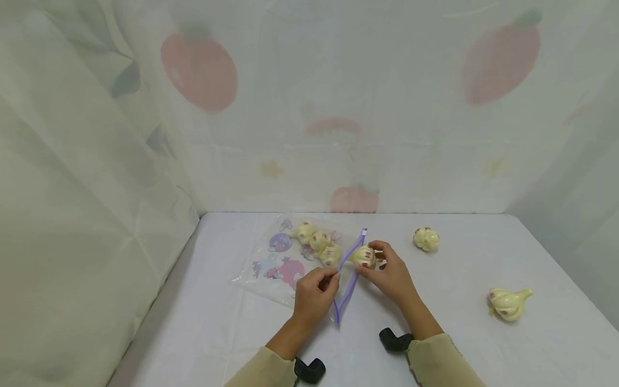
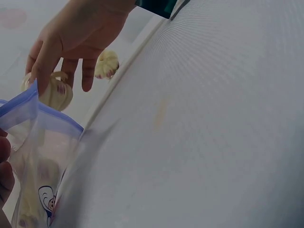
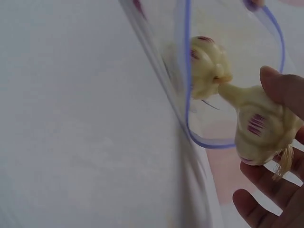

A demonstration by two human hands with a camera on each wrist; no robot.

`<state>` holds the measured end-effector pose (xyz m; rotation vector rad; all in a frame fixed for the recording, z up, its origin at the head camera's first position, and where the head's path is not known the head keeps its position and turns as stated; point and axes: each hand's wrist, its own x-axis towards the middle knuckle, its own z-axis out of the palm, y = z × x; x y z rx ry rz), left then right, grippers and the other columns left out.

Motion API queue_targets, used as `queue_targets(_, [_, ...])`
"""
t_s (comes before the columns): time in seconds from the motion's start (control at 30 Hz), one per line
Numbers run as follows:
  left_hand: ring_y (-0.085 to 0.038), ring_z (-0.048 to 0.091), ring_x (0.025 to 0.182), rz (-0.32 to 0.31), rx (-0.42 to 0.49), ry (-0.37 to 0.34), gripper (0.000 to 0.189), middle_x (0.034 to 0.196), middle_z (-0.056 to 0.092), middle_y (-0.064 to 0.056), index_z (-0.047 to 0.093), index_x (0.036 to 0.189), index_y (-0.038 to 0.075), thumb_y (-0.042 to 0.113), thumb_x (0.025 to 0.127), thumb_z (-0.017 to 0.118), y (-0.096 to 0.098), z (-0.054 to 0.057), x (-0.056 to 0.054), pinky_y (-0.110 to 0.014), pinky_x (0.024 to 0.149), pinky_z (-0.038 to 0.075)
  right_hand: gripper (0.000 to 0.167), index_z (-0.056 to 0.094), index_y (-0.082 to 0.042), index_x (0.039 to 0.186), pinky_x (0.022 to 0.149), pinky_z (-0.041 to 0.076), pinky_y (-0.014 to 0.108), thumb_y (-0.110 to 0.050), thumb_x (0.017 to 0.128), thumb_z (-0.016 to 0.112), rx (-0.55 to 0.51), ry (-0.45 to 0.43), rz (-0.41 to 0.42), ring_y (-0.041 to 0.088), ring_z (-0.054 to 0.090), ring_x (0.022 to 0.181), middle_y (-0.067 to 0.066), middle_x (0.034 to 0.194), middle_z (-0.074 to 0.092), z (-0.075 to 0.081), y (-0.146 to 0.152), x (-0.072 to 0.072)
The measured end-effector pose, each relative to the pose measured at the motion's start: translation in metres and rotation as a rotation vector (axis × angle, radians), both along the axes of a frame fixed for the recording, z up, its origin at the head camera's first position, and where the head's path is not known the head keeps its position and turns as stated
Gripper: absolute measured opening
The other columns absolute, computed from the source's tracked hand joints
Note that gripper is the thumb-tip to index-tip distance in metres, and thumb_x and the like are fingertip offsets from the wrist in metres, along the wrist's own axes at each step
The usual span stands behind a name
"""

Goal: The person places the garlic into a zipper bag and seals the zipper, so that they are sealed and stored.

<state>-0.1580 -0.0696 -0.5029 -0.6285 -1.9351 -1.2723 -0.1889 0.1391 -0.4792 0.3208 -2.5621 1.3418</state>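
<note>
A clear zip bag (image 1: 263, 277) with purple edging and printed pictures lies on the table, its mouth spread apart toward the right. Several garlic bulbs (image 1: 319, 242) are inside it. My left hand (image 1: 314, 295) pinches the near side of the bag's purple rim between thumb and fingers. Between the thumb and fingers of my right hand (image 1: 394, 274) is another garlic bulb (image 3: 259, 126), held at the bag's mouth. Its stem points into the opening, close to a bulb (image 3: 206, 66) within, as the right wrist view shows.
Two loose garlic bulbs lie on the white table (image 1: 193, 333): one at the back right (image 1: 426, 239), the other farther right and nearer (image 1: 510, 304). Behind stands a pale curtain (image 1: 411, 107) printed with fruit. Black straps (image 1: 309, 371) are on both wrists.
</note>
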Motion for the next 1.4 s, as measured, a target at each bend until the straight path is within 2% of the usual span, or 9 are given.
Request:
queue_targets(0.23, [-0.005,0.054,0.056,-0.007,-0.01,0.003,0.006,0.069,0.065,0.0,0.074,0.087,0.004,0.001,0.083,0.073,0.001,-0.001,0.0,-0.011,0.052,0.045,0.066,0.052,-0.015,0.128,0.081,0.049,0.038,-0.035,0.075,0.086,0.031,-0.03,-0.055,0.025,0.063,0.106,0.005,0.12,0.066,-0.005,-0.009,0.001])
queue_targets(0.5, [-0.005,0.055,0.058,-0.021,0.003,-0.022,0.006,0.071,0.065,0.001,0.074,0.088,0.006,0.002,0.084,0.072,0.002,0.001,0.002,-0.011,0.054,0.046,0.069,0.056,-0.017,0.131,0.07,0.048,0.032,-0.038,0.073,0.087,0.116,-0.129,-0.066,0.021,0.061,0.092,0.007,0.128,0.064,-0.005,-0.026,-0.003])
queue_targets(0.73, [-0.005,0.055,0.059,-0.013,-0.004,-0.033,0.005,0.074,0.067,0.0,0.075,0.09,0.005,0.004,0.086,0.072,0.002,-0.001,0.003,-0.011,0.054,0.046,0.063,0.058,-0.015,0.125,0.061,0.046,0.027,-0.029,0.072,0.088,0.049,-0.197,-0.025,0.014,0.058,0.075,0.007,0.112,0.068,-0.008,-0.037,-0.001])
queue_targets(0.87, [-0.004,0.055,0.059,0.001,-0.015,-0.032,0.007,0.073,0.066,0.0,0.075,0.089,0.006,0.002,0.085,0.072,0.002,0.0,0.003,-0.011,0.054,0.046,0.061,0.059,-0.011,0.126,0.063,0.052,0.027,-0.024,0.073,0.087,0.005,-0.233,0.016,0.019,0.065,0.087,0.01,0.119,0.066,-0.008,-0.038,0.0])
queue_targets(1.0, [-0.005,0.055,0.06,0.012,-0.023,-0.015,0.008,0.073,0.067,0.0,0.075,0.089,0.005,0.0,0.083,0.071,0.002,0.001,0.002,-0.011,0.055,0.047,0.053,0.061,-0.005,0.123,0.07,0.056,0.03,-0.014,0.077,0.083,-0.047,-0.216,0.019,0.027,0.066,0.099,0.013,0.125,0.062,-0.007,-0.039,0.0])
queue_targets(1.13, [-0.005,0.056,0.06,0.009,-0.019,-0.009,0.004,0.073,0.068,0.0,0.074,0.088,0.005,0.003,0.085,0.072,0.001,0.002,0.002,-0.011,0.055,0.047,0.037,0.066,-0.004,0.112,0.07,0.058,0.029,-0.011,0.079,0.08,-0.07,-0.191,-0.027,0.025,0.068,0.094,0.012,0.112,0.065,-0.005,-0.041,-0.002])
queue_targets(1.27, [-0.006,0.056,0.059,0.009,-0.011,-0.006,0.003,0.072,0.067,0.0,0.073,0.085,0.005,0.003,0.084,0.073,0.001,0.002,0.001,-0.011,0.055,0.047,0.022,0.069,-0.008,0.095,0.067,0.055,0.027,-0.013,0.078,0.08,-0.035,-0.148,-0.076,0.019,0.067,0.082,0.007,0.095,0.069,-0.003,-0.045,-0.005])
queue_targets(1.4, [-0.006,0.056,0.059,0.012,-0.003,-0.004,0.006,0.072,0.066,0.0,0.074,0.085,0.006,0.001,0.082,0.074,0.001,0.002,0.001,-0.011,0.055,0.046,0.009,0.072,-0.009,0.084,0.067,0.053,0.029,-0.012,0.078,0.078,0.014,-0.123,-0.085,0.016,0.064,0.077,0.003,0.084,0.071,-0.001,-0.049,-0.008])
